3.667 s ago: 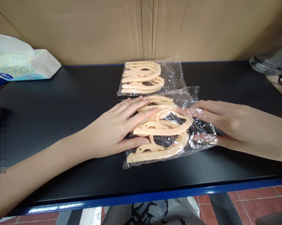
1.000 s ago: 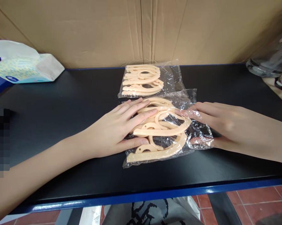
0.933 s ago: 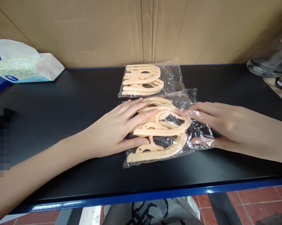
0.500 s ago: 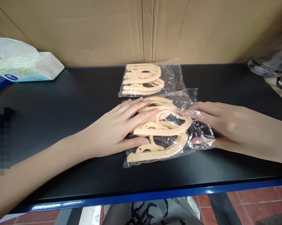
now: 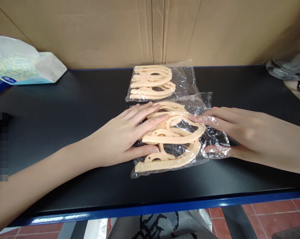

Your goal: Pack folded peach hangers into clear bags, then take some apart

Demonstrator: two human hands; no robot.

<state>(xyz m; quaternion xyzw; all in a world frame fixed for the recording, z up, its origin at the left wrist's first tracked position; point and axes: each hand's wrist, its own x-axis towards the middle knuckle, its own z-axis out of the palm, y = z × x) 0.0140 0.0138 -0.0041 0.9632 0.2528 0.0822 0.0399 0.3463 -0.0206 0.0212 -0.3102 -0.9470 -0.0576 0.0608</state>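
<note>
A clear plastic bag (image 5: 206,157) of cream folding clothes hangers (image 5: 172,137) lies on the black table in front of me. My left hand (image 5: 137,132) rests on the bag's left side, fingers spread flat over the hangers. From the right, my right hand (image 5: 237,129) reaches into the bag's mouth; film covers its fingertips. Its thumb and fingers are apart, with the index fingertip close to the hangers' curved ends. Whether that fingertip touches a hanger I cannot tell. Just behind lies a second clear bag (image 5: 184,81) of similar hangers.
A tissue pack (image 5: 27,68) stands at the back left. At the back right is a clear container (image 5: 286,68). Brown cardboard (image 5: 102,33) rises behind the black table (image 5: 90,186), whose front edge is blue.
Both hands and the front bag hold almost the same place. The view has shifted very slightly.
</note>
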